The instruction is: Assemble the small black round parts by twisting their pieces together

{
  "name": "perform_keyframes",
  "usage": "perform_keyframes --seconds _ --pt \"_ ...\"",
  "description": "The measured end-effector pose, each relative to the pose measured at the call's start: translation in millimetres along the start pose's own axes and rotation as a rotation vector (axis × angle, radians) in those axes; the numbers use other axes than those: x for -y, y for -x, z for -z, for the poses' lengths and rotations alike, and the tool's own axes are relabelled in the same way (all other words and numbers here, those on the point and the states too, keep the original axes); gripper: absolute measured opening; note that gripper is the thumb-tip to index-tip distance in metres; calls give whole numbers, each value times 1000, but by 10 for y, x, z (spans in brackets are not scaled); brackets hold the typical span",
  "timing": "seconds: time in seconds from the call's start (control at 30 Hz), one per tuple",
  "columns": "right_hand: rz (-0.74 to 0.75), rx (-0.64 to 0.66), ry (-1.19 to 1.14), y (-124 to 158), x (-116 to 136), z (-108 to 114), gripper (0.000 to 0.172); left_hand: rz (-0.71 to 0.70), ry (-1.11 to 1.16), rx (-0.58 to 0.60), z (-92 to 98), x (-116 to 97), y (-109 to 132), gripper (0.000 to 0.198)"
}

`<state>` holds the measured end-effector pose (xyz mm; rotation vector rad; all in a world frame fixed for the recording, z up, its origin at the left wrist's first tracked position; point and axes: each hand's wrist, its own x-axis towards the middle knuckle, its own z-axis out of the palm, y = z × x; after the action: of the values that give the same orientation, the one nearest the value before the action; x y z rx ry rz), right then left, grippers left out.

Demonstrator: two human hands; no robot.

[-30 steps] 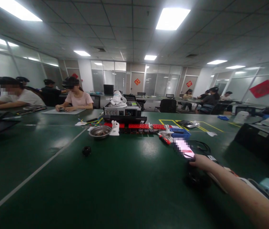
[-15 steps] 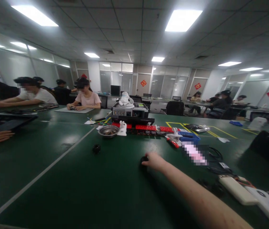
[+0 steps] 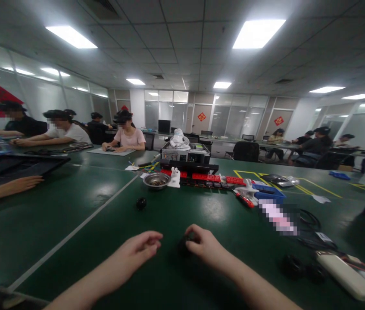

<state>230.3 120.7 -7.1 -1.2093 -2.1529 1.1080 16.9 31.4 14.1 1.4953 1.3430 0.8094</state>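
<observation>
My right hand (image 3: 205, 246) rests on the green table (image 3: 104, 241) with its fingers curled round a small black object (image 3: 185, 243), mostly hidden under them. My left hand (image 3: 140, 248) lies just to its left, fingers loosely curled, thumb and fingertips pinched together, nothing visible in them. The two hands are a short gap apart. A second small black round piece (image 3: 141, 203) sits alone on the table a little beyond my left hand.
A metal bowl (image 3: 156, 180), red blocks (image 3: 214, 177), a blue tray (image 3: 269, 193) and a computer case (image 3: 187, 154) stand in the middle. Cables (image 3: 311, 224), black parts (image 3: 294, 267) and a white device (image 3: 339, 269) lie at the right. Seated people and another person's hand (image 3: 17, 185) occupy the left.
My right hand has drawn back from the phone area at the right toward me with the black object. My left hand has come into view beside it. The camera view has shifted left.
</observation>
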Motion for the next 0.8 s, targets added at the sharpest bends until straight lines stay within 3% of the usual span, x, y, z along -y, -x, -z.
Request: perform_keyframes --seconds 0.1,0.23,0.37,0.43,0.57,0.67,0.8 --pt "-185 -82 -378 -113 -117 62 20 -159 -186 -187 -298 -181 -492 39" --pt "-362 -174 -683 -164 -329 34 28 -377 -508 -227 -844 -114 -1001 40" --pt "-512 -239 -815 -188 -555 -5 43 -495 -678 -200 -1112 31 -1380 34" --pt "-383 -371 -775 -215 -635 11 41 -571 -640 -196 -1153 59 -1527 32" --pt "19 -691 -532 -215 -687 114 33 -657 -389 -263 -1260 19 -1678 31" --pt "101 -707 -318 -146 -639 226 29 -675 -125 -311 -1402 -44 -1683 34" --pt "74 -661 -177 -79 -573 337 25 -497 121 -413 -1499 -67 -1670 35"
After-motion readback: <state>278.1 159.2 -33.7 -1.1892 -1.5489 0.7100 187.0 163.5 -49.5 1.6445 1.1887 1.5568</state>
